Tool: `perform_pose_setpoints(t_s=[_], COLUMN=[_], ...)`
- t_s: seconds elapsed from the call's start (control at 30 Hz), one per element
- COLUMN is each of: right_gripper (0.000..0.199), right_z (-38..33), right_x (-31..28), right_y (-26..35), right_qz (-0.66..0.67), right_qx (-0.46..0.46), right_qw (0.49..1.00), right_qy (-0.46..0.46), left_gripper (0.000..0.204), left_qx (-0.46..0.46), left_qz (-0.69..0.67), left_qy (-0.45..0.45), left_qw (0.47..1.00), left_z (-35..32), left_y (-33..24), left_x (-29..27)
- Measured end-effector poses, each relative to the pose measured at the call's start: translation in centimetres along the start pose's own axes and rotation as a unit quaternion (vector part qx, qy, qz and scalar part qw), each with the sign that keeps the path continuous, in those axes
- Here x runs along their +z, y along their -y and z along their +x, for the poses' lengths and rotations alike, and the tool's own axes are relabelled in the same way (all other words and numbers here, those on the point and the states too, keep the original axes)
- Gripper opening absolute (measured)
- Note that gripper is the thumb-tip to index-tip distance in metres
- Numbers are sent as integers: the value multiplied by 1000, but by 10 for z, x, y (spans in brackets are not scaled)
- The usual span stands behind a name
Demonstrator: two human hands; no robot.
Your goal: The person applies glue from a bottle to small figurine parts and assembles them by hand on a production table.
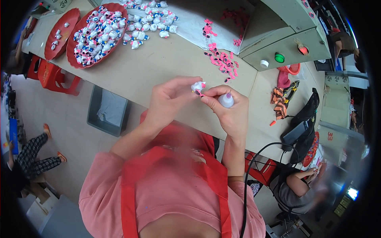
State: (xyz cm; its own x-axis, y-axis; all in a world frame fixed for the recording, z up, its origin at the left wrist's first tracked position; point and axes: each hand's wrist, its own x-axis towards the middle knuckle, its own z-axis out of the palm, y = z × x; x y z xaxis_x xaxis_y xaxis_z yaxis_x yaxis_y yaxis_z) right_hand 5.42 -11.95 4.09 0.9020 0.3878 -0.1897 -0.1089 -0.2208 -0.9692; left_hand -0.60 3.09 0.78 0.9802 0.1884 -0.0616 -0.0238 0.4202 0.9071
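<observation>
My left hand point(168, 97) pinches a small white toy figurine point(197, 86) with pink on it, above the near edge of the table. Thumb and forefinger of my right hand point(234, 117) meet at a tiny pink and black piece point(199, 93), which touches the figurine's lower side. In the same right hand a small white squeeze bottle point(226, 100) is tucked, its thin purplish tip pointing up and away from me. Loose pink and black pieces point(224, 63) lie scattered beyond my hands. How the piece meets the figurine is partly hidden by my fingers.
At the far left, a red scalloped tray point(70, 59) is heaped with white and blue figurines; a second red tray point(59, 25) holds a few. More figurines point(149, 22) lie behind. A grey-green machine point(283, 43) stands right, near pliers point(293, 91) and a black bag point(307, 117).
</observation>
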Motion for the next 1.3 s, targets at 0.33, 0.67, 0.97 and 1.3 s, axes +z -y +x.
perform_pose_setpoints(t_s=[0.33,0.67,0.97,1.3], right_gripper=[16,16,13,11], right_z=[-2,2,3,37], right_x=[1,6,11,53], right_y=[4,1,-10,-27], right_qz=[-65,48,66,147], right_qx=[2,15,-6,45], right_qw=[997,998,997,987], right_qy=[-37,-40,-34,40], left_gripper=[33,23,22,24], left_qx=[8,-16,-32,-1], left_qz=[68,-74,-60,17], left_qy=[23,2,-37,-128], left_qw=[997,997,997,992], left_z=[-1,4,-1,13], left_y=[-2,3,8,-2], left_x=[-2,8,4,-65])
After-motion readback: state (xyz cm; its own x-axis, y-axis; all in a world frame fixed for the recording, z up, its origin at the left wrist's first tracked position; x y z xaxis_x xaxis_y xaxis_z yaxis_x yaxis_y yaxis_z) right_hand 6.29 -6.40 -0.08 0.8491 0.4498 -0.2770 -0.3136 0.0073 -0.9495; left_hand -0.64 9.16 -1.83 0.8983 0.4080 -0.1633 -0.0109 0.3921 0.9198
